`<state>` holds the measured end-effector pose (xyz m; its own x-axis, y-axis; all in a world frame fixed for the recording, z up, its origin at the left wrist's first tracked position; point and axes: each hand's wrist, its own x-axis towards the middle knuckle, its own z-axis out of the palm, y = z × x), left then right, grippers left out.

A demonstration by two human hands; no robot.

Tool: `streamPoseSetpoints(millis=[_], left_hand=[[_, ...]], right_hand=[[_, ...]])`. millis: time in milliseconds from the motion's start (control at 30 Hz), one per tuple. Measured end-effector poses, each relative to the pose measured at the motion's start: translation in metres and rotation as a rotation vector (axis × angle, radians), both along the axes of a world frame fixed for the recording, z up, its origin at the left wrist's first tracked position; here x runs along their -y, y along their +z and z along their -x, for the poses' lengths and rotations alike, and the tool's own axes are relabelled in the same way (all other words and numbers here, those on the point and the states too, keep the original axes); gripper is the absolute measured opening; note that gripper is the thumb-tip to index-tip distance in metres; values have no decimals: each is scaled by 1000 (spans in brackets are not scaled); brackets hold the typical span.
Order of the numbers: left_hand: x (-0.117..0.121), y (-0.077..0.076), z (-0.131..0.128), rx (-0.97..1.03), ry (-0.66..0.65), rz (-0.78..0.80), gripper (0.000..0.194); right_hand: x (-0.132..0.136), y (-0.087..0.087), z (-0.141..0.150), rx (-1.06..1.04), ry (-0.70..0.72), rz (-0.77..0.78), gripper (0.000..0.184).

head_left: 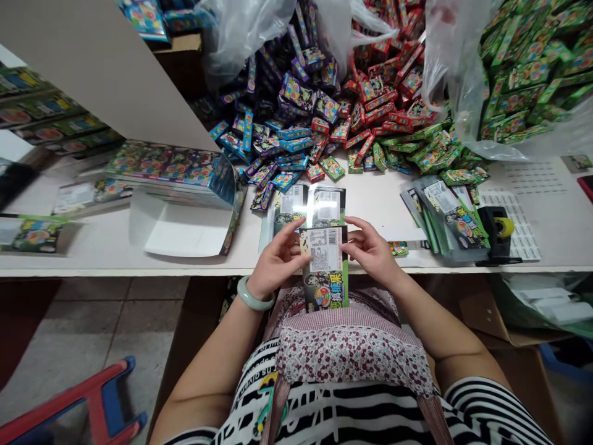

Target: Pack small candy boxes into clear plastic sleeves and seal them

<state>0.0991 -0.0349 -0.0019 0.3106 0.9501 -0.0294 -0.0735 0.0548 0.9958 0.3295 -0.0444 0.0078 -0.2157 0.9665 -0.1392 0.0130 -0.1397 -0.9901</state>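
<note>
Between my two hands, just off the table's front edge, I hold a printed candy packet (324, 278) with a white barcode label on its upper half. My left hand (282, 256), with a pale bangle on the wrist, grips the left edge. On the right edge, the thumb and fingers of my right hand (370, 250) are closed around the packet. Behind it on the table lie more packets of the same print (328, 204), side by side and partly covered by the held one. Whether the held packet is filled cannot be seen.
Piles of small purple boxes (296, 93), red boxes (384, 93) and green boxes (528, 74) spill from plastic bags at the back. A tape dispenser (498, 232) stands right beside stacked packets (454, 210). An open display carton (185, 228) sits left. A red-blue stool (102, 395) stands below.
</note>
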Motion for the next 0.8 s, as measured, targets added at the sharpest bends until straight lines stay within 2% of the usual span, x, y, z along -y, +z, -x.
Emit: streamPoseSetpoints(millis=[67,133,233,367,467,533,600,667,733,800], left_hand=[[2,3,2,-62,49,-49,53],[5,6,1,-150,154,-119,35],[4,11,-3,-204,272,-195,25],[-7,22,-5,-61,180,-96,23],[-12,30,-4,-29,163,-60,17],[-13,33,-2,-11,198,-40,13],[-13,34,-1,14,199,-7,27],[-12,35,0,-1,168,3,35],[-11,37,1,-52,157,-49,22],[-9,40,1,-85,161,-132,15]], right_hand=[[2,5,-3,34,58,-16,46],[2,11,-6,76,89,-47,35],[-3,21,-6,156,68,-142,22],[-15,33,-2,182,80,-247,20],[-22,36,1,118,63,-213,16],[-25,36,2,67,65,-157,31],[-26,36,2,71,101,-126,35],[-26,39,0,155,132,-158,22],[-25,43,-2,250,174,-259,11],[-24,48,-3,293,236,-371,8]])
